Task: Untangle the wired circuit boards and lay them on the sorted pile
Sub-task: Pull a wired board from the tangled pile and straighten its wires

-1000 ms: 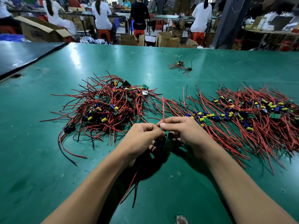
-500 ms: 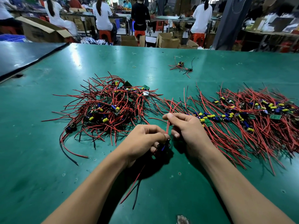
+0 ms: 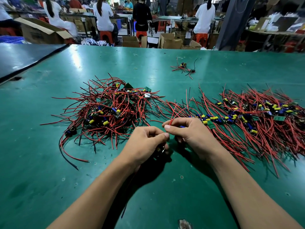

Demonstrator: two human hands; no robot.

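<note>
presently, both hands work above the green bench (image 3: 41, 179), near its front. the left hand (image 3: 145, 142) is curled round a wired circuit board (image 3: 160, 150), mostly hidden under its fingers; a black lead (image 3: 125, 207) trails below the wrist. the right hand (image 3: 189, 134) pinches a few red wires (image 3: 175, 114) between thumb and forefinger, and they fan upward. the hands touch at the fingertips. the tangled pile (image 3: 112, 109) lies left, the sorted pile (image 3: 255, 116) right, combed flat. a stray wired board (image 3: 183, 67) lies well apart, farther back.
</note>
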